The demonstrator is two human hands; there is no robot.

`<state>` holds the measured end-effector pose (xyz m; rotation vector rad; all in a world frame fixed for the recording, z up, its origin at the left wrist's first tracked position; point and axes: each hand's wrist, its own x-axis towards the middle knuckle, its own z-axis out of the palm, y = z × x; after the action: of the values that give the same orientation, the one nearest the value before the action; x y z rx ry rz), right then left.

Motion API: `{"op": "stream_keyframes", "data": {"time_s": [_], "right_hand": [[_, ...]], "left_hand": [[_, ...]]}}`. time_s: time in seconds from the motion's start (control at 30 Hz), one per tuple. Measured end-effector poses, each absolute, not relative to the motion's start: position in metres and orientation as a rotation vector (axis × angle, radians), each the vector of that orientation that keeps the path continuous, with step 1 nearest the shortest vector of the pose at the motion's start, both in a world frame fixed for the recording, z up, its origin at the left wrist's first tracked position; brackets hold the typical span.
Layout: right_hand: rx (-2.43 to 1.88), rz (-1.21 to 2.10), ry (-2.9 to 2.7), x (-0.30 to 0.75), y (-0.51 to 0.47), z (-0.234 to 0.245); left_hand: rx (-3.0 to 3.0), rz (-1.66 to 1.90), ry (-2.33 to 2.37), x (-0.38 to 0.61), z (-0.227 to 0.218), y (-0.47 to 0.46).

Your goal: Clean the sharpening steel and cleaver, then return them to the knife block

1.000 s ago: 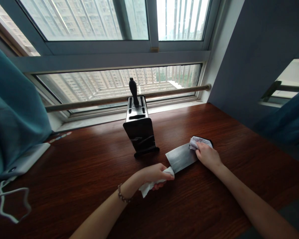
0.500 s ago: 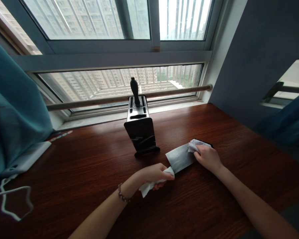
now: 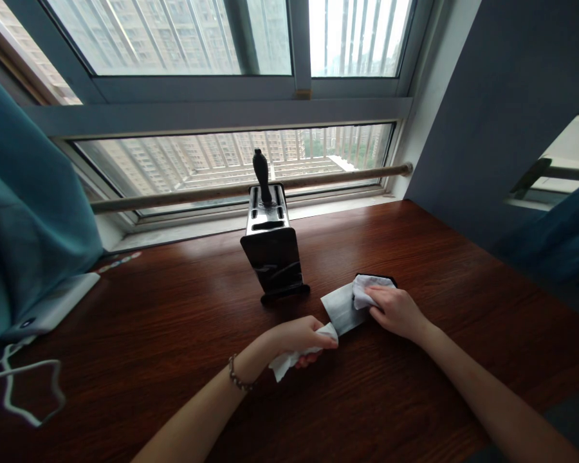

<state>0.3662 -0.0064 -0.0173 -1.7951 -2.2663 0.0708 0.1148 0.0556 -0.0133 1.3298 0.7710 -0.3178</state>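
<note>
My left hand [image 3: 306, 339] is closed round the handle end of a cleaver, with a crumpled white tissue [image 3: 284, 364] wrapped between palm and handle. The cleaver's wide grey blade [image 3: 342, 308] points away to the right, low over the table. My right hand [image 3: 396, 312] pinches a folded white cloth [image 3: 367, 286] against the far part of the blade. A flat black-edged piece [image 3: 390, 280] shows behind the cloth; its kind is hidden. Beyond my hands a black knife block [image 3: 275, 263] stands upright, one dark-handled tool [image 3: 261, 173] in its top slot.
All this is on a brown wooden table [image 3: 174, 308]. At left lie a white device [image 3: 62, 302] and a looped white cable [image 3: 33, 366], beside a teal curtain [image 3: 24, 212]. A rail [image 3: 197, 196] runs along the window behind the block.
My right hand, the cloth and the black-edged piece have shifted left along the blade, covering more of it. My left hand and the cleaver have stayed in place.
</note>
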Motion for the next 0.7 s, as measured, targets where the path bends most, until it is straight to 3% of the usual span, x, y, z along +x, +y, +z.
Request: {"op": "stream_keyframes", "data": {"time_s": [0.27, 0.7], "right_hand": [[-1.704, 0.181, -2.27, 0.362, -0.008, -0.02], [-2.234, 0.046, -1.996, 0.377, -0.001, -0.016]], "left_hand": [[1.31, -0.322, 0.783, 0.115, -0.015, 0.056], [1.328, -0.333, 0.782, 0.115, -0.012, 0.056]]}}
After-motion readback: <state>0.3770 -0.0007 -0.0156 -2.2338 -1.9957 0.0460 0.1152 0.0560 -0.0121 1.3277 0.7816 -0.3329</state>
